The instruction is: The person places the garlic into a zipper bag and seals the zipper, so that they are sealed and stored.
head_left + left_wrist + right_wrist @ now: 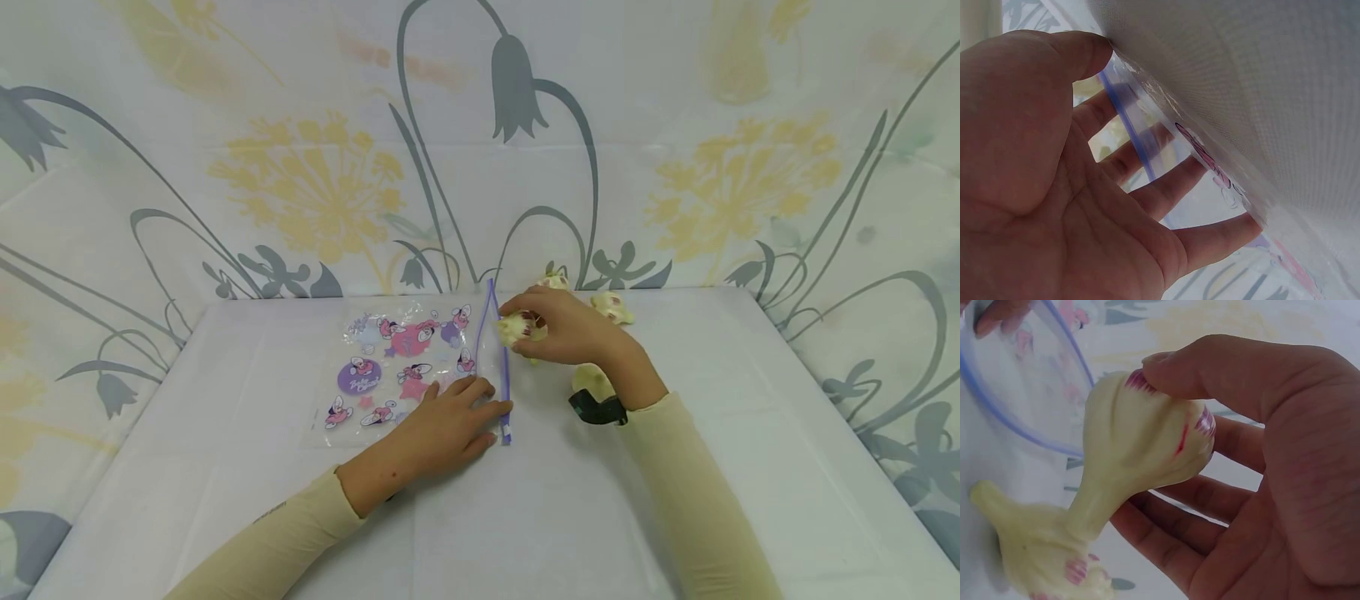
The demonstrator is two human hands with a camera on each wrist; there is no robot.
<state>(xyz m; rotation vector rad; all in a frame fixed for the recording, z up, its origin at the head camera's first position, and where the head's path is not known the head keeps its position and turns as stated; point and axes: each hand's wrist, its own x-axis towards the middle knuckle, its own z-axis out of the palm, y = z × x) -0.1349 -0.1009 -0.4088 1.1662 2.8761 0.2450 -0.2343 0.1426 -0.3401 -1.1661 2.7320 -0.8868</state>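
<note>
A clear zip bag [416, 375] with pink and purple cartoon prints lies flat, its purple-edged mouth [506, 392] parted and facing right. My left hand [450, 421] rests on the bag by the mouth; in the left wrist view its spread fingers [1169, 187] touch the plastic near the blue-looking zip strip [1125, 122]. Between thumb and fingers, my right hand [570, 325] holds a garlic bulb [1141, 434], cream with purple streaks, its stem pointing down in the right wrist view. In the head view this bulb is right at the bag's mouth. Another garlic bulb [1054, 550] lies below it.
More garlic bulbs lie around the right hand: one at the back [555, 280], one to the right [612, 307], and one partly hidden by the right wrist [591, 382]. A white cloth [525, 517] covers the table, with a flower-patterned curtain [465, 167] behind.
</note>
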